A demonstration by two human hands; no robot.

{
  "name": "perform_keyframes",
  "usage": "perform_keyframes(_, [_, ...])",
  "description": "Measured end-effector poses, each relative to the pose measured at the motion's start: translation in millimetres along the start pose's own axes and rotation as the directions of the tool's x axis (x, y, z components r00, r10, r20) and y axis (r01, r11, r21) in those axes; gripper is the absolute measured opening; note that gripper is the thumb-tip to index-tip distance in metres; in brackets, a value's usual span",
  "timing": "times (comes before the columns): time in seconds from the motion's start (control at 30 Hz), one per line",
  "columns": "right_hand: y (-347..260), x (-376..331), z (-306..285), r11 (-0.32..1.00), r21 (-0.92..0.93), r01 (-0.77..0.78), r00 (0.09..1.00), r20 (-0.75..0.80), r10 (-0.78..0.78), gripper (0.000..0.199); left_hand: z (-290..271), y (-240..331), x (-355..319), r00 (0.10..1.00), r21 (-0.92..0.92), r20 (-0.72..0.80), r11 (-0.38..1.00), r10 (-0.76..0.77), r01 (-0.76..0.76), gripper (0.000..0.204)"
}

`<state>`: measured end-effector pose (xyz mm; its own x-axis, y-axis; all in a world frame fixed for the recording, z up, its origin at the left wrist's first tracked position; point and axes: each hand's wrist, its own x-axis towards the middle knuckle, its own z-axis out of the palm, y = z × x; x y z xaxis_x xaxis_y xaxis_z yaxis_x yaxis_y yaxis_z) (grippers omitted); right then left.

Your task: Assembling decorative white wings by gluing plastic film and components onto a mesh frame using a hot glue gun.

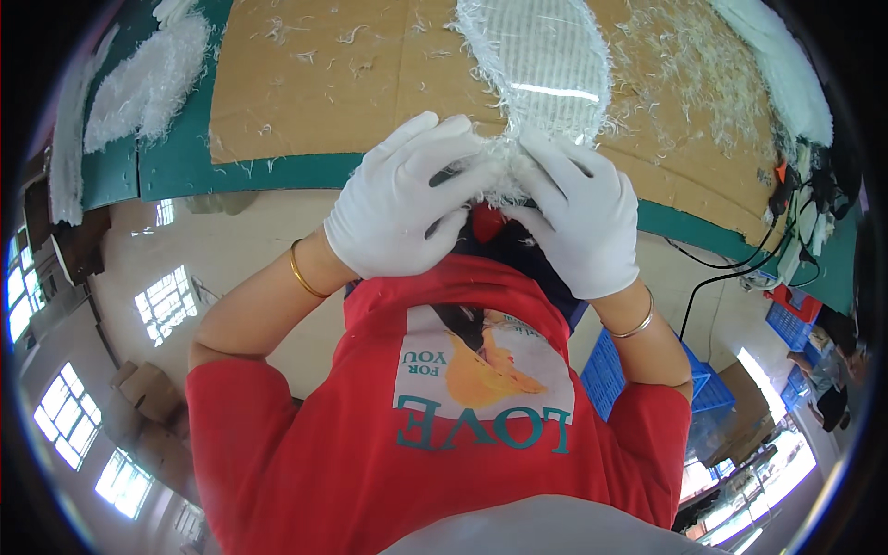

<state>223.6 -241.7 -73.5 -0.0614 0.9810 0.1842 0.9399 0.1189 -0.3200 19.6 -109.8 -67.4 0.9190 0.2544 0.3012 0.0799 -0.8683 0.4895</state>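
Head view: left grip and right grip hold white fuzzy material.

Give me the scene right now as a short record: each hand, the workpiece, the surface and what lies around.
Left hand: white-gloved, fingers at the fluffy near end of the white fringed piece; grip unclear
Right hand: white-gloved, fingers at the same end; grip unclear
Workpiece: striped, rounded, glossy on top
Surface: brown cardboard sheet on green table
Left side: white fluffy material
Right side: loose pale fibres, white fluffy strip
Below table: blue plastic crate
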Motion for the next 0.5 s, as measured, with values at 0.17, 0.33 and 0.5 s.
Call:
perform_keyframes(0.17, [-16.0,6.4,-5.2,0.981,0.095,-0.167,0.982,-0.075,0.174,0.069,16.0,4.6,-10.8,0.982,-0.111,-0.144,0.988,-0.122,0.107,0.071])
perform_keyframes(0.33, [-24.6,16.3,-9.7,0.986,-0.054,-0.155,0.983,0.091,0.16,0.06,15.1,19.9,-1.0,0.973,-0.021,-0.125,0.981,-0.192,0.191,0.076])
perform_keyframes(0.5, [-2.6,-6.5,-4.1,0.991,0.123,-0.055,0.997,-0.047,0.061,0.047,10.8,22.8,3.6,0.964,-0.057,-0.141,0.974,-0.224,0.218,0.071])
